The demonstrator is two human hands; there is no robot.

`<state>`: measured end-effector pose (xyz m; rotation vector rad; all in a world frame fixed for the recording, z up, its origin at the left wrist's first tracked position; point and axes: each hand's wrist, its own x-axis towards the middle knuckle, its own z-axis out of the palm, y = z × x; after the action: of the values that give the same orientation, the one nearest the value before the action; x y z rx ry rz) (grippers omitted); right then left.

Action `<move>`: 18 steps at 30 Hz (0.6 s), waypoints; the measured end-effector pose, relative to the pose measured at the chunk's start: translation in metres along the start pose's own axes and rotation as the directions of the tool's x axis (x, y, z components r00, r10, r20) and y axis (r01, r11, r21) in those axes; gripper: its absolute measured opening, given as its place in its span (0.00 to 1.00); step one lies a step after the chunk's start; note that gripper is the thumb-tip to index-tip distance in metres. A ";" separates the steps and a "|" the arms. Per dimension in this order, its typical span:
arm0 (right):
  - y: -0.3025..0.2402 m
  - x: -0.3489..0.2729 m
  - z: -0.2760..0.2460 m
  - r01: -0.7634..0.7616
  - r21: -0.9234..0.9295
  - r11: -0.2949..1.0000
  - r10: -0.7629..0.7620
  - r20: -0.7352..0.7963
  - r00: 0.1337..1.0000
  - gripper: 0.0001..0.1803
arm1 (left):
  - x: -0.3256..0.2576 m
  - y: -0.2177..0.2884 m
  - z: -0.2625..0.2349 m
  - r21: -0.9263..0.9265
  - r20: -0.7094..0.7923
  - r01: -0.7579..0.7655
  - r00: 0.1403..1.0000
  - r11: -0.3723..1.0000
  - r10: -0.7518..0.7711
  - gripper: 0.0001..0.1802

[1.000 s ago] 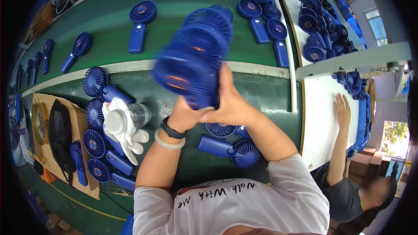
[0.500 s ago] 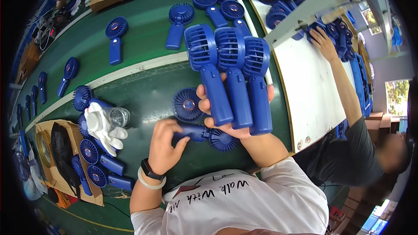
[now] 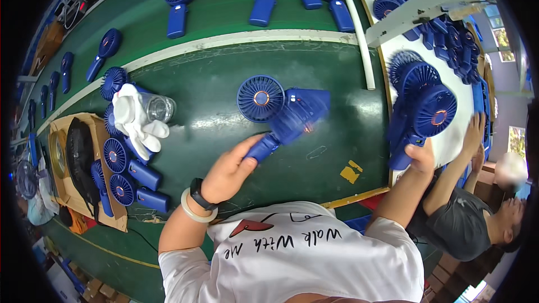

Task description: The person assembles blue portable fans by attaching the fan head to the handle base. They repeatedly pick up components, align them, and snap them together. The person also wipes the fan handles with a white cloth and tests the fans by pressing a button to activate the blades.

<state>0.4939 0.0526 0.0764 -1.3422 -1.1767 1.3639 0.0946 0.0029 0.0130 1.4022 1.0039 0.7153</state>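
My left hand [image 3: 229, 169] grips the handle of a blue handheld fan [image 3: 264, 147] over the green table; its head is blurred. Just beyond it lies another blue handheld fan [image 3: 260, 99], partly covered by the blur. Out to the right, my right hand [image 3: 422, 158] is closed on several blue handheld fans [image 3: 435, 113], bunched together above the white tabletop, heads pointing away from me. Their handles overlap, and my fingers are mostly hidden behind them.
Several fans stand in a row on the green conveyor [image 3: 224, 14] beyond a pale rail. White gloves [image 3: 130, 113], a clear jar [image 3: 160, 108] and more fans are at left, near a cardboard box [image 3: 115, 207]. A co-worker [image 3: 466, 219] sits at right by a fan pile [image 3: 449, 45].
My right hand has carried its fans from mid-table to the right, over the white tabletop. My left hand has shifted slightly right with a fan, whose head has swung. The co-worker's arm has drawn back.
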 end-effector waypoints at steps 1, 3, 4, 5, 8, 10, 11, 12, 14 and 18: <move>0.001 0.001 -0.027 -0.051 -0.330 0.943 0.024 -0.087 0.996 0.43 | -0.006 -0.003 0.001 -0.624 0.107 0.164 0.986 0.764 -0.125 0.28; 0.008 0.017 -0.062 -0.146 -0.584 0.799 -0.018 -0.266 0.964 0.42 | -0.001 -0.002 -0.003 -0.863 0.129 0.099 0.991 0.495 0.026 0.28; 0.015 0.028 -0.084 -0.237 -0.632 0.738 0.017 -0.334 0.942 0.42 | 0.002 -0.002 -0.004 -0.942 0.116 0.077 0.988 0.327 0.102 0.29; 0.023 0.039 -0.108 -0.327 -0.667 0.669 0.045 -0.403 0.914 0.43 | 0.005 -0.002 -0.003 -0.956 0.109 0.078 0.989 0.284 0.095 0.28; 0.046 0.068 -0.176 -0.454 -0.605 0.654 -0.060 -0.639 0.766 0.47 | 0.014 -0.005 -0.002 -0.983 0.115 0.096 0.986 0.155 0.120 0.28; 0.050 0.083 -0.177 -0.531 -0.683 0.501 -0.263 -0.705 0.659 0.46 | 0.019 -0.005 -0.001 -0.981 0.117 0.098 0.987 0.166 0.106 0.28; 0.056 0.087 -0.175 -0.589 -0.733 0.341 -0.441 -0.678 0.589 0.44 | 0.021 -0.006 -0.001 -0.980 0.120 0.101 0.988 0.170 0.102 0.28; 0.060 0.094 -0.162 -0.645 -0.743 0.178 -0.603 -0.600 0.525 0.42 | 0.024 -0.006 -0.001 -0.980 0.095 0.072 0.988 0.186 0.119 0.26; 0.041 0.103 -0.103 -0.385 -0.923 0.010 -0.749 -0.262 0.609 0.32 | 0.026 0.002 -0.002 -0.978 0.042 0.040 0.999 0.207 0.004 0.27; 0.024 0.089 0.039 0.275 -0.866 0.417 -0.447 0.067 0.892 0.19 | 0.032 -0.002 0.002 -0.880 -0.156 -0.108 0.985 0.463 -0.067 0.34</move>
<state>0.4523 0.1335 0.0355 -1.6595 -2.0219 0.2292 0.1102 0.0304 0.0066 0.3989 0.5430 1.1764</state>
